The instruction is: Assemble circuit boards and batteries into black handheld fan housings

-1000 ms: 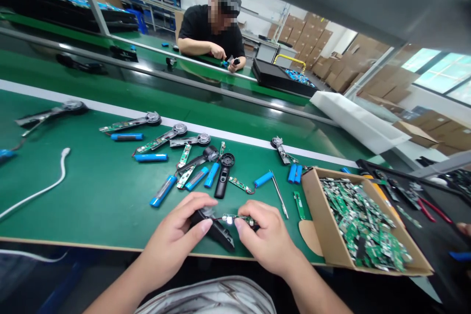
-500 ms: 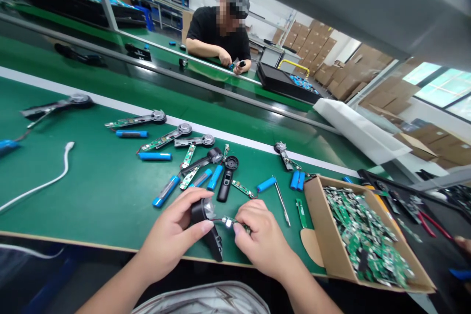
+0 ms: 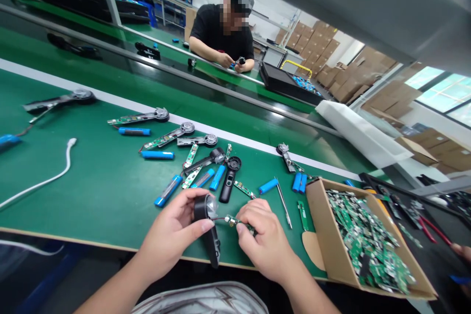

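My left hand (image 3: 172, 233) is closed round a black plastic device housing (image 3: 208, 230), held on edge near the front of the green table (image 3: 91, 191). My right hand (image 3: 263, 238) pinches a small green circuit board (image 3: 237, 222) that is joined to the housing by thin wires. Just beyond my hands lie several blue cylindrical batteries (image 3: 168, 190), loose circuit boards (image 3: 243, 189), a black housing (image 3: 228, 179) and a thin metal tool (image 3: 284, 199).
A cardboard box (image 3: 320, 216) full of green circuit boards stands at the right. A white cable (image 3: 55, 174) lies at the left. More device parts (image 3: 140, 117) line the conveyor edge. Across the belt a person in black (image 3: 222, 34) works with both hands. Tools (image 3: 423, 211) lie at far right.
My left hand has turned the black housing from lying flat to standing on edge. My right hand stays pinched on the board. The view has shifted slightly.
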`<state>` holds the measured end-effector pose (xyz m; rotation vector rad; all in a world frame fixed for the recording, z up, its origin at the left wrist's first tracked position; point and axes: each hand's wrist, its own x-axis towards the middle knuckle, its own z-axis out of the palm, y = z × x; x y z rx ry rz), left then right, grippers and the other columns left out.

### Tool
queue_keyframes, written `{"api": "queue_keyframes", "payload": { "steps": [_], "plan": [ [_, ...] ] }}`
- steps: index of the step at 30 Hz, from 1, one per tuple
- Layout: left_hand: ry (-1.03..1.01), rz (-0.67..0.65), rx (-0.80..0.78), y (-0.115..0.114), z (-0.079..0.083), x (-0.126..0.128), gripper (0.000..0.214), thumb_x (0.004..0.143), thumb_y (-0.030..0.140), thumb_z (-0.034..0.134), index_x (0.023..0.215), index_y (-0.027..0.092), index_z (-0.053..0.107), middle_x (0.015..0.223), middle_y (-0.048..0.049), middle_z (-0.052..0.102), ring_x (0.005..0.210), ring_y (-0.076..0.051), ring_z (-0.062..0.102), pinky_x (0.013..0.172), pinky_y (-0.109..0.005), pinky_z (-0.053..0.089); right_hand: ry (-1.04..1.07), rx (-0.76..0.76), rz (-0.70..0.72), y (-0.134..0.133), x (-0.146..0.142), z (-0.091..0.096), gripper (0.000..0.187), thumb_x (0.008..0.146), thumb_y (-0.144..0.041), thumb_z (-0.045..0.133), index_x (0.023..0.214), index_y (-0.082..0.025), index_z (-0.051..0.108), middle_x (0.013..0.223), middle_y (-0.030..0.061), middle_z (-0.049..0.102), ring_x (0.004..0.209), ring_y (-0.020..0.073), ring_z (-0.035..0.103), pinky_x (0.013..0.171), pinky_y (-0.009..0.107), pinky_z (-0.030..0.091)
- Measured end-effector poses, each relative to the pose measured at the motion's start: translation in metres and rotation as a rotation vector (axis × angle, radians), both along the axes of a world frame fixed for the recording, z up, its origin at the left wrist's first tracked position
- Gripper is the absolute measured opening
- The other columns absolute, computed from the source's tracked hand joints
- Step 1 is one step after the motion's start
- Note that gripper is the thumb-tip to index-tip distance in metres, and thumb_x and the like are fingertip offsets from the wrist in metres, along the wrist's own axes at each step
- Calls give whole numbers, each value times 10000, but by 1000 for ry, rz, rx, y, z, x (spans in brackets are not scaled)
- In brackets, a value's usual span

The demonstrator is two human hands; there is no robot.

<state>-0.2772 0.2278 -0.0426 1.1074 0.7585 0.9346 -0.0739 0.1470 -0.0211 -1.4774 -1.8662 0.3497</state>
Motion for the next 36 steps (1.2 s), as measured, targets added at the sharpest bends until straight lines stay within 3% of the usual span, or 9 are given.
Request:
{"api": "queue_keyframes", "payload": {
  "steps": [3,5,8,12,15,18,21,29,36],
  "plan": [
    [-13,14,5,0,4,0,390,668,225,905,1031,241,764,992,-38,723,912,-210,700,836,-283,589,-92,-19,-47,-5,1,6,112,906,-154,564,900,-233,643,973,15,755,1183,294,622,1120,566,206],
    [-16,-6,-6,0,5,1,386,671,220,901,1033,248,770,997,-32,720,927,-211,699,844,-284,585,-142,-8,-73,-8,3,10,132,944,-179,569,1015,-243,661,1134,45,736,1283,325,550,1129,583,174],
    [-8,-65,-21,-1,3,2,388,700,261,900,1062,268,762,1017,-24,725,947,-207,698,842,-269,575,-129,-17,-43,-7,3,17,158,1023,-202,484,966,-205,632,995,66,709,973,240,628,918,417,403],
    [22,-193,16,-1,-4,0,434,775,451,854,1145,274,711,1074,-35,726,985,-223,679,862,-288,557,-139,-39,89,7,-4,23,301,1078,-250,409,861,-187,609,768,32,641,710,187,561,709,316,417],
    [96,-231,122,-1,-9,-3,447,866,587,723,1173,268,663,1010,-21,698,912,-202,636,804,-270,521,-237,-47,204,18,-12,25,308,1080,-250,428,861,-171,629,778,44,664,696,188,572,686,305,416],
    [187,-215,232,-2,-7,-2,407,974,623,533,1053,236,631,835,16,593,765,-165,539,711,-256,447,-325,-63,271,23,-17,26,297,1069,-234,469,831,-163,631,768,49,679,695,191,599,675,300,421],
    [226,-233,230,-3,2,3,450,1024,624,397,928,219,565,748,37,497,693,-154,465,669,-269,404,-395,-99,310,24,-17,28,303,1071,-232,481,819,-158,634,767,52,692,691,194,627,657,300,425],
    [259,-313,205,2,10,9,520,1009,677,352,852,211,524,688,41,462,639,-153,407,598,-278,357,-466,-207,378,25,-16,27,270,1054,-234,558,803,-175,640,749,25,738,672,182,686,601,298,403],
    [231,-461,239,0,16,7,479,1040,608,337,798,224,489,635,30,529,603,-158,494,608,-287,391,-659,-26,412,14,-20,29,119,913,-102,605,820,-170,639,711,55,688,581,222,596,552,353,383]
  ]
}}
